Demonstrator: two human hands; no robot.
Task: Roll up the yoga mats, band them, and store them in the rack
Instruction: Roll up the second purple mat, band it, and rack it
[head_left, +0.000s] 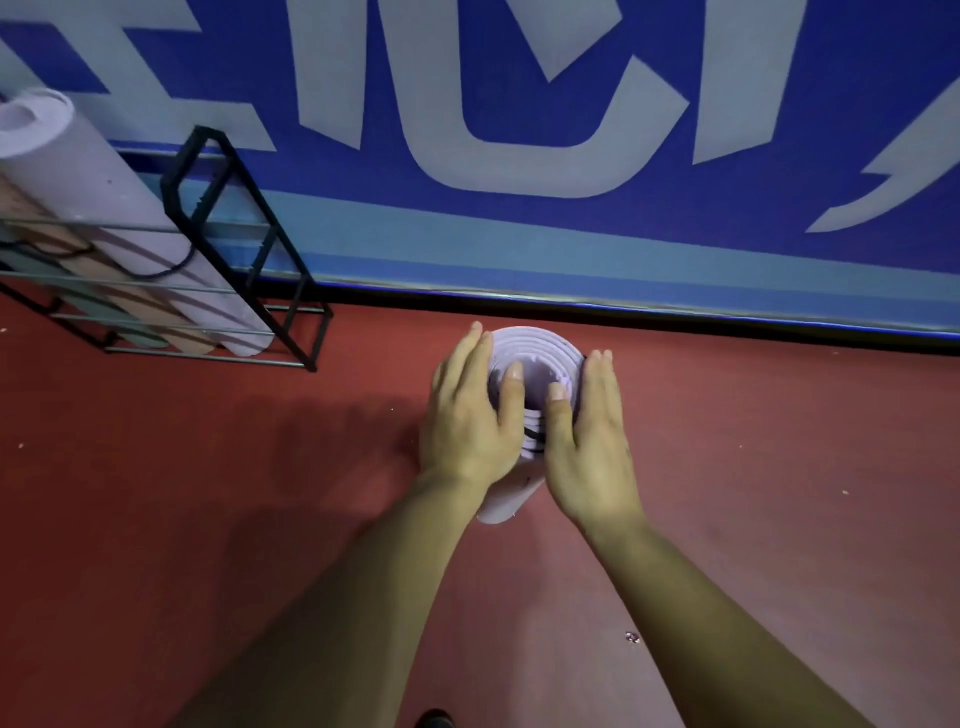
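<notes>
The rolled mat (537, 347) is grasped at its top by the left hand (467, 415) and the right hand (592, 447), fingers laid flat on its sides and the 2 thumbs hooked over its rim. It is stood upright on the red floor (753, 467) near the wall edge, with a black band (532, 434) seen around it. The rack (260, 244), at the floor's far-left edge, is filled with other rolled mats (104, 176).

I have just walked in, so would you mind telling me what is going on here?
A person is steadying a rolled lilac mat that stands on end on the red floor by the blue wall. The left hand and right hand grip its sides, thumbs hooked over the top rim. A black band shows around it between the hands. The rack to the left already holds other rolled mats; this one is not in it yet.
</notes>
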